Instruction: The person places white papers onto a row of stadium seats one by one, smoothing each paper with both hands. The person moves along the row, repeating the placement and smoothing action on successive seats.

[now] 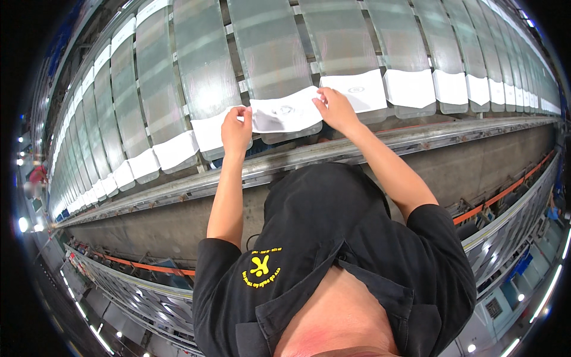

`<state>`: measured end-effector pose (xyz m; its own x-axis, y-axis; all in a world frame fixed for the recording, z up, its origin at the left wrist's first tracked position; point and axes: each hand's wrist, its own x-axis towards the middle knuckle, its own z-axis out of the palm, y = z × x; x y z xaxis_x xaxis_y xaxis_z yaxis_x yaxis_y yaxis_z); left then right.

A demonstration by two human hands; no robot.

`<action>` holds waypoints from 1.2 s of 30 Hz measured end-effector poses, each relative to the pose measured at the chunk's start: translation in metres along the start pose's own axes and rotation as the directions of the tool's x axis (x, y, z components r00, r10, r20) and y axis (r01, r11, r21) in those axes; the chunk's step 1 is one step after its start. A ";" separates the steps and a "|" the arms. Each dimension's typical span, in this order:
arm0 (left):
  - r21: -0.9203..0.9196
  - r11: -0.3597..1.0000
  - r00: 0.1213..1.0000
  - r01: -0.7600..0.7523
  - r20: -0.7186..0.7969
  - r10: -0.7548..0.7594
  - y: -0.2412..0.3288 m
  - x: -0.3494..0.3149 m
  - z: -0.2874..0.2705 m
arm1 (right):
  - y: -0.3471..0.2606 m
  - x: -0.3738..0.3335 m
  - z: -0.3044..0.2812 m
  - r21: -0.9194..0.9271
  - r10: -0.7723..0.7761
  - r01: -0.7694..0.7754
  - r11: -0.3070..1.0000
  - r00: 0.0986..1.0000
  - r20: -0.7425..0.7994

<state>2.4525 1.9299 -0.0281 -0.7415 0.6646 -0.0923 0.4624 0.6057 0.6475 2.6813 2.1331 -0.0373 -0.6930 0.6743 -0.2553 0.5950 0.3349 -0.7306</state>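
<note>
A white cloth panel (270,123) with a small grey mark near its middle lies over the near end of a long grey-green board (273,50). My left hand (237,128) pinches its left edge between thumb and fingertips. At the upper right corner, the thumb and fingers of my right hand (338,110) close on the same panel. Another marked white panel (366,98) covers the neighbouring board end, just right of that hand. Left of my left hand, a further white panel (208,132) hangs partly behind my fingers.
Many similar boards run in a long row to both sides, most with white panels at their near ends. A metal rail (416,140) passes between the boards and my body. Behind me stands another metal structure with an orange bar (505,190).
</note>
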 end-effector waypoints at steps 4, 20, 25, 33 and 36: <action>-0.073 0.966 0.944 0.248 0.241 -0.224 0.003 -0.040 0.020 | 0.007 -0.034 0.039 0.058 0.033 -0.033 0.998 0.999 0.002; -0.264 0.949 0.943 0.173 0.324 -0.082 0.077 -0.004 0.070 | 0.143 -0.005 -0.116 0.056 0.222 -0.215 0.975 0.928 -0.301; -0.237 0.922 0.878 0.306 0.443 -0.178 0.145 0.043 0.162 | 0.193 0.044 -0.152 0.098 0.197 -0.185 0.978 0.973 -0.121; 0.089 0.981 0.937 0.169 0.295 -0.188 0.149 0.058 0.192 | 0.176 0.063 -0.173 -0.097 -0.014 0.015 0.995 1.000 0.015; 0.147 0.950 0.955 -0.274 0.158 0.250 0.157 0.043 0.188 | 0.182 0.047 -0.174 0.003 -0.323 0.325 0.946 0.940 -0.107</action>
<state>2.5854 2.1360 -0.0726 -0.5154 0.8557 -0.0458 0.7141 0.4584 0.5292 2.8278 2.3400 -0.0724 -0.8003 0.5962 0.0635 0.3362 0.5340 -0.7757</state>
